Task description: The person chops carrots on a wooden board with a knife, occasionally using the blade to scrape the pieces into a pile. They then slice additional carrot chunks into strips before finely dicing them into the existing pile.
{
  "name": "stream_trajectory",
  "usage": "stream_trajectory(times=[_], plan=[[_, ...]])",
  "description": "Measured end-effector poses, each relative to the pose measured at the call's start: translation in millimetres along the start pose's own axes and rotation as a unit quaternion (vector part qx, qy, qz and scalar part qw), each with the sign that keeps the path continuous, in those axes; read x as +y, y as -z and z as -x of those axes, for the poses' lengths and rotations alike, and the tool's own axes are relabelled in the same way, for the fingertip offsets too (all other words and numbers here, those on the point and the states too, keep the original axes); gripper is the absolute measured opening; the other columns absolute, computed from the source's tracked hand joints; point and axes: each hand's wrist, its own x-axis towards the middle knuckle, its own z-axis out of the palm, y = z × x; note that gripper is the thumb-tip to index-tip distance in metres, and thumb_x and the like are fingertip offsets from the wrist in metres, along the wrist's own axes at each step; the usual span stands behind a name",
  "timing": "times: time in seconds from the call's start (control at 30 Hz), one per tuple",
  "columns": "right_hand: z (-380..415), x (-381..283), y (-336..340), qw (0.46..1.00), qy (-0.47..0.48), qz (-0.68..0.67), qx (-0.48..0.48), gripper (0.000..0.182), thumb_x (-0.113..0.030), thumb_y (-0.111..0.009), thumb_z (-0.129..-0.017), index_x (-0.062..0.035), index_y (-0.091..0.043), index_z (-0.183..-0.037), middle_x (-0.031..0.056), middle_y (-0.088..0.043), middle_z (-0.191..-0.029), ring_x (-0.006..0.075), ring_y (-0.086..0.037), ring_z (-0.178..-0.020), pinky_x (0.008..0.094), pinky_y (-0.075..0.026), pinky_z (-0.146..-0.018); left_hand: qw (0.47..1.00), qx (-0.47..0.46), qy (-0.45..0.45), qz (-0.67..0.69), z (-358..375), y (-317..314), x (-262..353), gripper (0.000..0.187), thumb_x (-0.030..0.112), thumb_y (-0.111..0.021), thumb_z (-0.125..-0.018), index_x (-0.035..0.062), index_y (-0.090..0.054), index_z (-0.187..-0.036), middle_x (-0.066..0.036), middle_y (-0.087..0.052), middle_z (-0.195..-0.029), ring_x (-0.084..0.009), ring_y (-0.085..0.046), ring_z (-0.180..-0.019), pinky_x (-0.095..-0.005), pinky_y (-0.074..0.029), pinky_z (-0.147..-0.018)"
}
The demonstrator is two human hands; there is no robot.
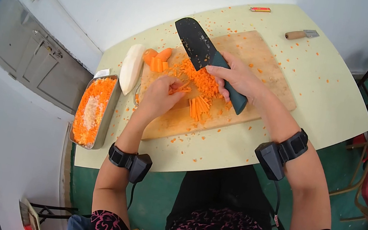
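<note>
Fingers of the right hand [239,79] are wrapped around the teal handle of a black knife [204,54], whose blade points up-left, away from the body, over a wooden cutting board [262,60]. Carrot sticks [199,106] are pinched by the left hand [160,97], lying lengthwise toward the person, beside chopped carrot [202,80].

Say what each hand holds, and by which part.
Right hand grips the knife by its teal handle. Left hand pinches carrot sticks on the cutting board.
</note>
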Motion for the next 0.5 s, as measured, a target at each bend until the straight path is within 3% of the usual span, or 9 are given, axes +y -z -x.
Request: stream_trajectory(times=[0.1,0.2,0.5], plan=[[1,-2,0,1.000,-0.014,0.013,0.007,0.030,-0.021,-0.063,-0.086,-0.0026,-0.045,-0.103,0.0006,-0.048,-0.061,0.0098,-0.049,-0.040,0.0251,-0.042,-0.035,0.999,0.039,-0.023,-0.001,-5,-4,5,0.021,0.013,-0.067,-0.075,-0.0002,-0.066,-0.091,-0.016,-0.062,-0.089,-0.0285,-0.061,-0.083,-0.0360,-0.048,-0.073],[1,-2,-1,1.000,-0.006,0.001,0.004,0.030,-0.021,-0.064,-0.086,-0.0028,-0.045,-0.101,0.0006,-0.048,-0.061,0.0100,-0.049,-0.040,0.0254,-0.043,-0.035,0.998,-0.017,0.008,-0.057,-14,-5,9,0.020,0.014,-0.067,-0.074,-0.0009,-0.065,-0.087,-0.018,-0.063,-0.087,-0.0298,-0.063,-0.082,-0.0370,-0.049,-0.072],[-1,2,1,1.000,-0.006,0.010,0.003,0.034,-0.024,-0.066,-0.086,-0.0043,-0.046,-0.104,-0.0008,-0.048,-0.062,0.0084,-0.048,-0.040,0.0241,-0.042,-0.035,0.995,0.017,0.083,-0.059,-15,-9,12,0.016,0.011,-0.063,-0.074,-0.0009,-0.065,-0.084,-0.017,-0.065,-0.081,-0.0305,-0.063,-0.076,-0.0390,-0.050,-0.068]])
